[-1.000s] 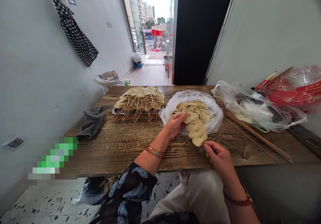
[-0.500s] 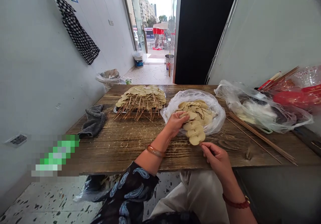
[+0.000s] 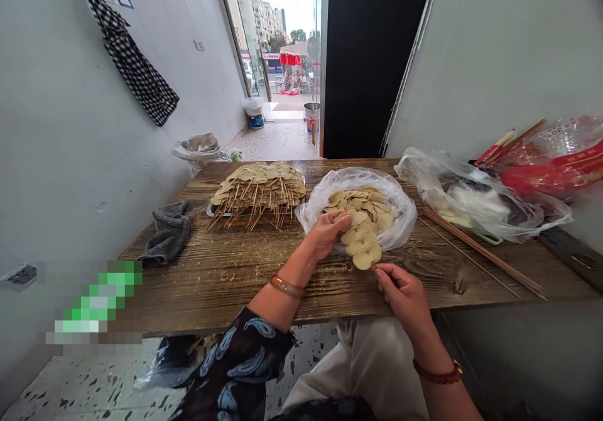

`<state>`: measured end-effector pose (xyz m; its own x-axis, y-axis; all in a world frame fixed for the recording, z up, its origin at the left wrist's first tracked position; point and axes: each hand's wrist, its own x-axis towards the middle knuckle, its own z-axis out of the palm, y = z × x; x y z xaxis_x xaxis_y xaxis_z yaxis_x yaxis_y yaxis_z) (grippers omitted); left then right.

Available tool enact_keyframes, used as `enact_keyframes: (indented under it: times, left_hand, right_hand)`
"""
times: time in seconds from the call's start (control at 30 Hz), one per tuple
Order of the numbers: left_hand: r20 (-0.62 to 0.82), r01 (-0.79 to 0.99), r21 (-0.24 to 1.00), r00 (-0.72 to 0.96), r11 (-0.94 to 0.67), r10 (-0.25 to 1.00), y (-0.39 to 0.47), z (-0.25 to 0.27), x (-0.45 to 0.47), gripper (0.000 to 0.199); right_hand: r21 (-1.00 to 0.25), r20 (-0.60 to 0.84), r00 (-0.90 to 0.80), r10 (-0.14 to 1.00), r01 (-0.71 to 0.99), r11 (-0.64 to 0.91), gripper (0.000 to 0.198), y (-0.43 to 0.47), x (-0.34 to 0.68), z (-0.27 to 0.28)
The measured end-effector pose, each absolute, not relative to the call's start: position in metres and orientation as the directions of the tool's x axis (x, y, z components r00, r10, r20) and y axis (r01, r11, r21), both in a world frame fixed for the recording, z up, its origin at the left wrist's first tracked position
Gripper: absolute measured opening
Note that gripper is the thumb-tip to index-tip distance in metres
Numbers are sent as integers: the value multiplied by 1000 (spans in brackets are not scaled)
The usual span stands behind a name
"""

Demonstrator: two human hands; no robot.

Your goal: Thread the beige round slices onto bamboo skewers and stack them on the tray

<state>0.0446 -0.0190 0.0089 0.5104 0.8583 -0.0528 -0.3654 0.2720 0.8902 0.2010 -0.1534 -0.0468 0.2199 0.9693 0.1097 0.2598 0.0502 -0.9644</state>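
Between my two hands is a skewer threaded with several thin, pale potato slices point(image 3: 366, 254), which overlap in a row. My left hand point(image 3: 330, 231) pinches the slices at the far end of the row. At the near end, my right hand point(image 3: 400, 292) is closed on the bare end of the skewer point(image 3: 375, 266), most of which the slices and fingers hide. Just beyond my left hand, an opened clear plastic bag point(image 3: 406, 220) holds a heap of loose potato slices point(image 3: 358, 200).
Finished-looking potato skewers point(image 3: 259, 185) are piled on a metal tray at the left. A grey cloth point(image 3: 167, 232) lies near the table's left edge. Bare bamboo skewers point(image 3: 485, 254) lie to the right, below plastic bags point(image 3: 471, 195). The wooden tabletop point(image 3: 254, 270) extends under everything.
The whole scene has shifted slightly left as the camera turned. Both hands keep the same grip on the slices and skewer, with hardly any movement between them.
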Motion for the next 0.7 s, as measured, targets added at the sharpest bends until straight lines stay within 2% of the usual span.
enact_keyframes:
  times: [0.17,0.27,0.4,0.57,0.7]
  left_hand:
    - [-118,-408,825,553,391,825,-15,5,44,44]
    - [-124,-407,819,563,404,817,-17,3,46,40]
    - [-97,-396,844,550,361,830,-21,2,49,36]
    - [-56,-438,861,423,258,905,-20,3,50,40]
    - [-34,-497,833,394,244,919,-19,4,52,46]
  right_hand:
    - [-988,89,285,954,148,48,35,-153,199,-49]
    - [-987,90,276,957,152,48,35,-153,198,-48]
    - [-982,74,271,960,187,22,36,-152,197,-45]
    - [-967,77,222,972,256,18,35,-152,195,-42]
    - [-941,146,196,970,331,75,30,-151,195,-41]
